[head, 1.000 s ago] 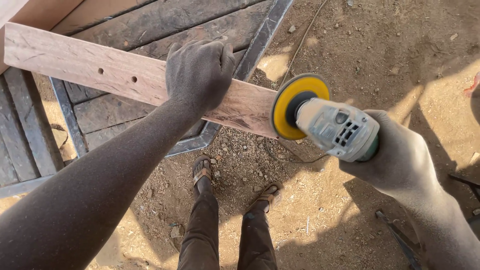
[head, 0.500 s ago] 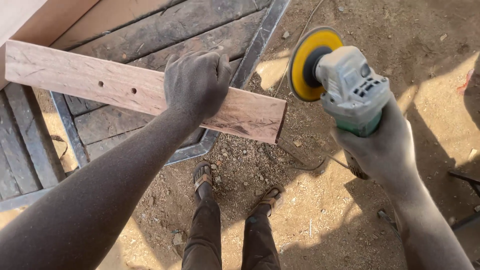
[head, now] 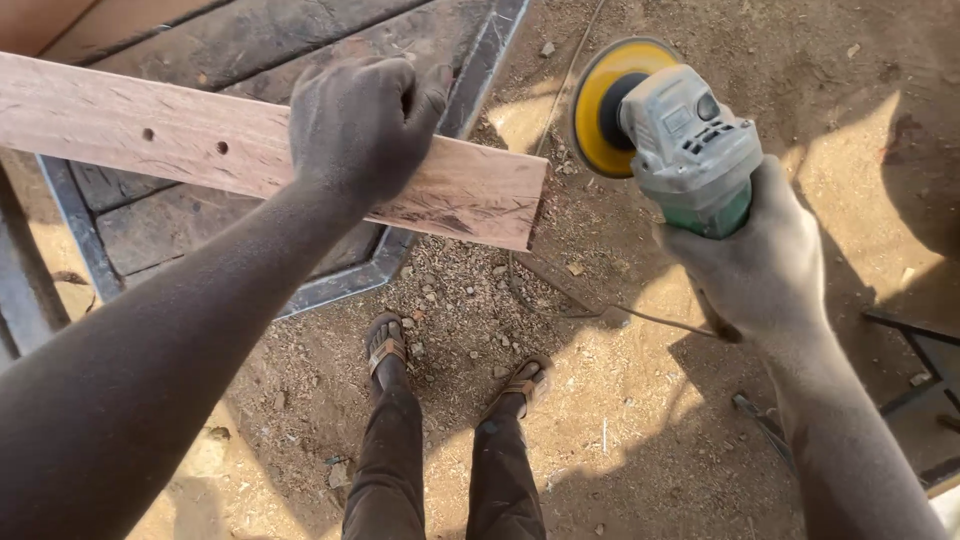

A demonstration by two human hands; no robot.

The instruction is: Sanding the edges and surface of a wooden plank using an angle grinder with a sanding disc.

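Now the left hand (head: 362, 125) is clamped over the top of a long reddish wooden plank (head: 200, 150), fingers curled over the far edge and palm pressing down on the face, so the plank is firmly held. The plank runs from the far left of the scene toward the middle, lying across a dark metal-framed panel (head: 340, 285) of worn boards; its cut right end overhangs the frame's corner, above the sandy ground (head: 620, 400). Two small drilled holes show in the plank's face, left of the hand.

The right hand (head: 755, 265) is wrapped tight around the green body of a grey angle grinder (head: 685, 140), fingers fully closed on it. The grinder's yellow sanding disc (head: 605, 105) stands just to the right of the plank's end, a little farther away, and is clear of the wood. A thin cable (head: 600, 305) trails over the ground below the tool.

Compared with a second ago, the disc has come off the plank: then it sat against the near edge close to the right end, with the tool lying flatter and nearer. Half a second ago it was already lifted and turned upright, and it has kept much the same place since. The left hand's hold on the plank has not changed.

Near the bottom, the person's two sandalled feet (head: 455, 370) stand on ground littered with wood chips, and a dark metal frame (head: 915, 345) lies at the right edge.
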